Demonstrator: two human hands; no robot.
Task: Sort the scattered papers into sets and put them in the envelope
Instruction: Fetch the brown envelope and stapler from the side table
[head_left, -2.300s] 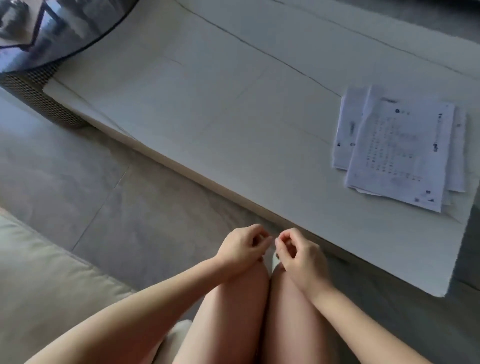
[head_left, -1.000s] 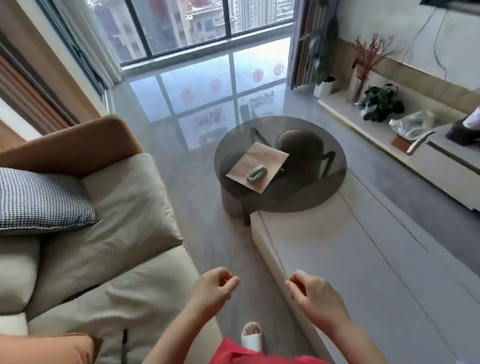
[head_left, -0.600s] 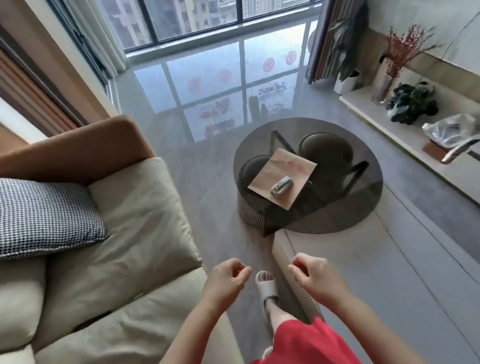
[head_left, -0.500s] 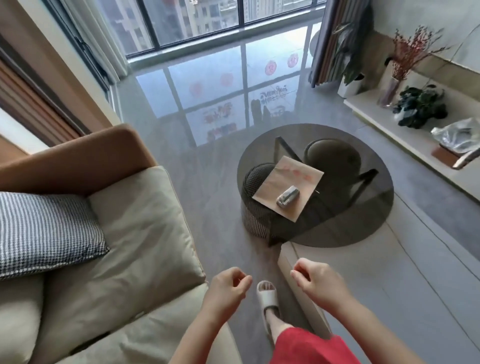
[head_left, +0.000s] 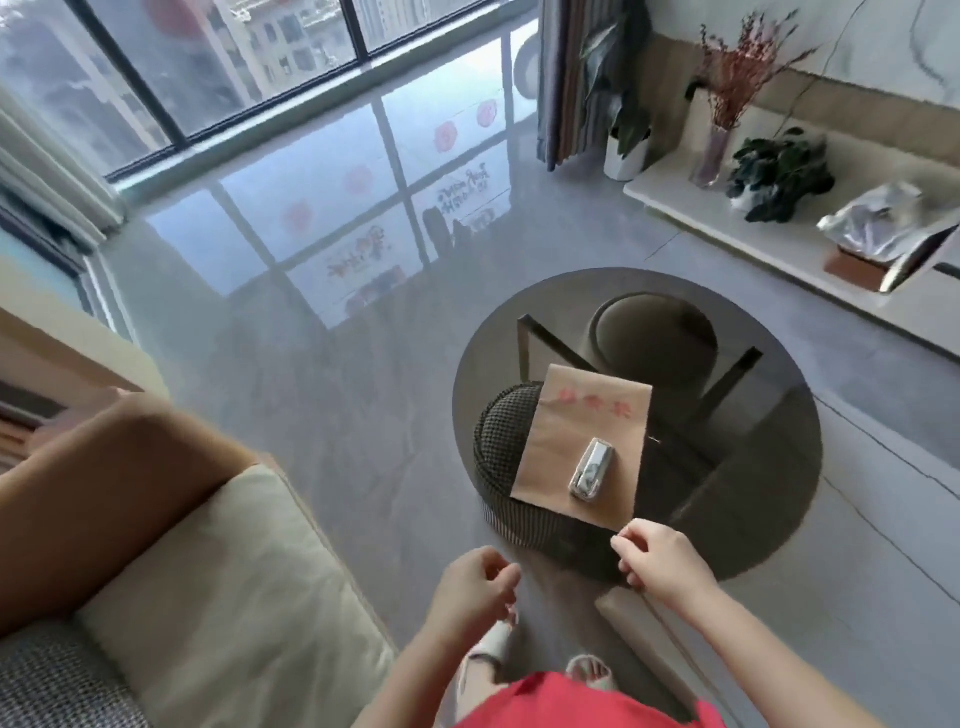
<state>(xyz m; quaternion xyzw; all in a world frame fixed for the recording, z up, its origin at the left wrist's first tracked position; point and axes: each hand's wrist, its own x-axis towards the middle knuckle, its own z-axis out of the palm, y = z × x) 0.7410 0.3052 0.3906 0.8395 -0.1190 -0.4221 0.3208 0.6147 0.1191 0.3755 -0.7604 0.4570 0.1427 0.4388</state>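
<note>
A brown paper envelope (head_left: 561, 457) with red characters lies on a round dark glass table (head_left: 769, 467). On the envelope rests a small silver stapler (head_left: 592, 470). My right hand (head_left: 662, 564) hovers just short of the envelope's near corner, fingers curled, holding nothing. My left hand (head_left: 475, 592) floats lower left over the floor, fingers loosely curled and empty. The papers are out of view.
A beige sofa (head_left: 208, 587) with an orange armrest fills the left. The white low table's end (head_left: 639, 613) lies under my right wrist. A checked stool (head_left: 501, 467) sits beneath the glass. A shelf (head_left: 779, 244) with plants runs along the right wall.
The view swung up from the white table with the papers to the round glass table. I stood and stepped closer; both hands moved forward, the right one nearing the envelope.
</note>
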